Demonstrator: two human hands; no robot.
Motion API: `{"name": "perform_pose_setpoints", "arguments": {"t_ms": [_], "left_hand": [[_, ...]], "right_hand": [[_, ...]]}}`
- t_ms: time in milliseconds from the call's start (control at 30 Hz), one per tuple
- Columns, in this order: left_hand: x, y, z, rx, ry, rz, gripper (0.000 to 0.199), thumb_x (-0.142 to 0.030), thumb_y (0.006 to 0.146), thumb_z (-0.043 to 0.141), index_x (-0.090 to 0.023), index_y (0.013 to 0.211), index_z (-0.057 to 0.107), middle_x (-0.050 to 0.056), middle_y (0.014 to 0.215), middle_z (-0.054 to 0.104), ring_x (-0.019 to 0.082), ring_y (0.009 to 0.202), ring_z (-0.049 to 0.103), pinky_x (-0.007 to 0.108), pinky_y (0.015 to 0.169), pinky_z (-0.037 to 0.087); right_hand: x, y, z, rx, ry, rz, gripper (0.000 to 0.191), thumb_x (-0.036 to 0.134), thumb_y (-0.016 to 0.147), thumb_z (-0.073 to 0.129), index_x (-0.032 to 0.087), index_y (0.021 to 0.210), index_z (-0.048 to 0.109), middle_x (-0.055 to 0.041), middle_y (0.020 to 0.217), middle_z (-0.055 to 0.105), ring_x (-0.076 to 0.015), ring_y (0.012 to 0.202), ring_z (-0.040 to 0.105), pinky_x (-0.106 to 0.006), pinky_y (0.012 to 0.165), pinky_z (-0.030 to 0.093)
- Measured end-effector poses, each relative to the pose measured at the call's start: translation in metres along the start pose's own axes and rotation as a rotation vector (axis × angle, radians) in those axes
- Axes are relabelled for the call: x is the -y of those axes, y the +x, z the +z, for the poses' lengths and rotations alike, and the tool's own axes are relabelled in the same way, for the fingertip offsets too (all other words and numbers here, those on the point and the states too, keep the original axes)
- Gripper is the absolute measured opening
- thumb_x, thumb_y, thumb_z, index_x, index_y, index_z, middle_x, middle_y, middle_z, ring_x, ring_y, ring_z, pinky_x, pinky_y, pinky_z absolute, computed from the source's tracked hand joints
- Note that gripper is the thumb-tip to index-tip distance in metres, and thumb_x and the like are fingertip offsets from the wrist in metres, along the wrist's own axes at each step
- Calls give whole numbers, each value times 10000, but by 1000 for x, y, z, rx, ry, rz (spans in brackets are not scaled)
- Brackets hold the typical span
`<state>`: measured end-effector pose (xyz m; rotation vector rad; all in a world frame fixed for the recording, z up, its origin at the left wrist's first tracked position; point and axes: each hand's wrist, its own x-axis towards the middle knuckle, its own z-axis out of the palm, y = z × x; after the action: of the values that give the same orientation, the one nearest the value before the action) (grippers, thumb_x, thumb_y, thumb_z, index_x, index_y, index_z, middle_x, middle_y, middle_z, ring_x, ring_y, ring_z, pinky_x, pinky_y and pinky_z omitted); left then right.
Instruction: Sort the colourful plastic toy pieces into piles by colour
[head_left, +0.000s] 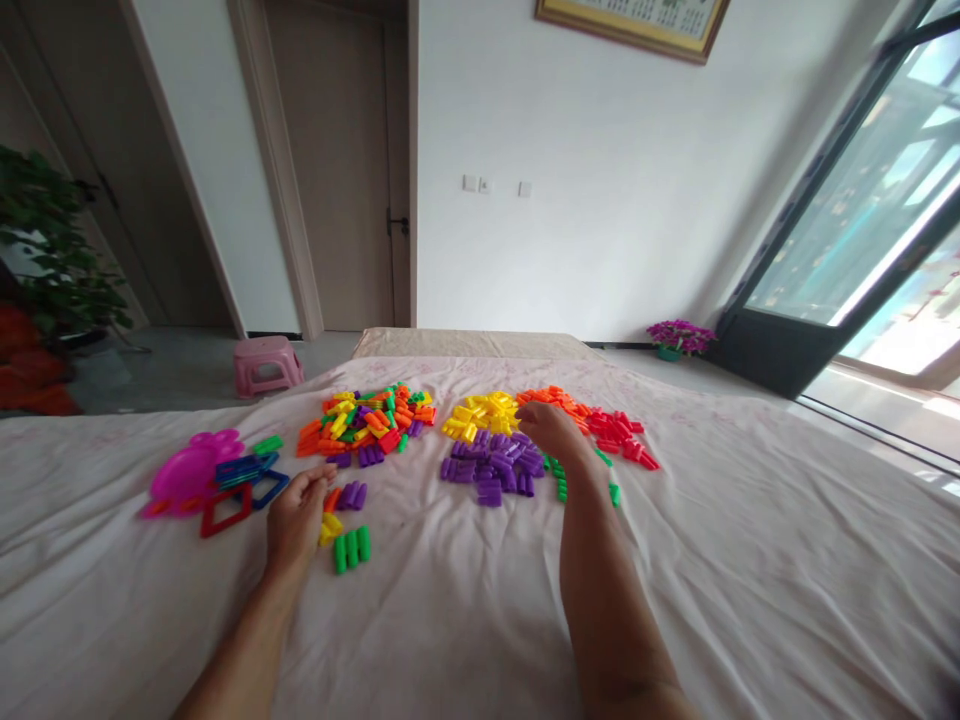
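My left hand (304,505) is curled beside a few loose pieces: an orange one (331,499), yellow ones (330,528) and purple ones (352,495). Whether it holds anything is hidden. Green pieces (352,549) lie nearer to me. My right hand (551,428) reaches over the border of the yellow pile (484,413) and the orange pile (559,400), fingers pointing down and left; its grip cannot be made out. Below it is a purple pile (495,465), with green pieces (561,486) partly behind my forearm. Red pieces (616,428) lie to the right.
A mixed-colour pile (367,418) sits left of centre. At the left are a pink tray (184,475), blue frames (247,470), a red frame (226,512) and a green piece (268,445). A wrinkled cloth (450,610) covers the surface. A pink stool (268,364) stands beyond.
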<state>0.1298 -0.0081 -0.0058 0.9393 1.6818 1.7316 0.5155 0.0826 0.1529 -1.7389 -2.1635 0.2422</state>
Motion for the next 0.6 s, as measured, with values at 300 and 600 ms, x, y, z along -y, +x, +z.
{"name": "perform_pose_setpoints", "arguments": {"t_ms": [300,600], "left_hand": [[-11,-2,-3,-41,-115,-59,372,-363,705,625,-151,1003,689,110,1046,748,226,973,705,378,869,574],[-11,1,-2,-13,-124,-38,311,-334,698,632,-160,949,693,113,1034,751,237,975,708,381,882,570]], "right_hand": [[133,-27,91,349,197,-648,230,214,884,644,203,1094,736,-49,1002,747,-184,906,681,-252,786,475],[165,-64,139,337,71,-743,514,564,780,752,269,1194,678,-63,1155,661,-261,1052,628,-324,828,484]]}}
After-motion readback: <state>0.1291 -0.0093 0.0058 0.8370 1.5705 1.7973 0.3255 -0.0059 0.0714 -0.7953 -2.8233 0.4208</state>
